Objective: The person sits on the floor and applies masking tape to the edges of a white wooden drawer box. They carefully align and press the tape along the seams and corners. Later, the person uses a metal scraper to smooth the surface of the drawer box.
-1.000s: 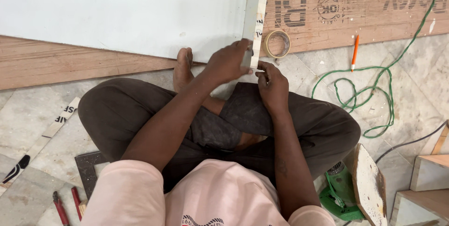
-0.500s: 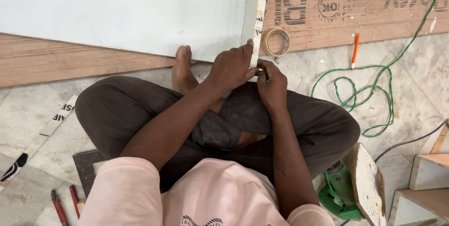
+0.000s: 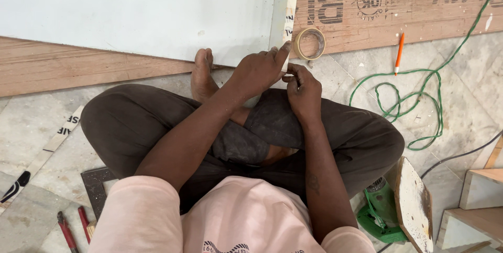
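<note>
I sit cross-legged on the floor in front of a large white laminate sheet lying on a plywood board. A narrow pale edge strip runs along the sheet's right edge toward me. My left hand presses its fingers on the near end of that strip at the sheet's corner. Just right of it, my right hand pinches the strip's end with fingers closed. A roll of tan masking tape lies on the plywood just beyond my hands.
An orange pencil and a coiled green cable lie to the right. A green power tool and a wooden offcut sit by my right knee. Red-handled pliers, a metal square and a printed strip lie at left.
My hands stay at the sheet's corner; the left hand's fingers have slid slightly along the strip end. The view shifted a little.
</note>
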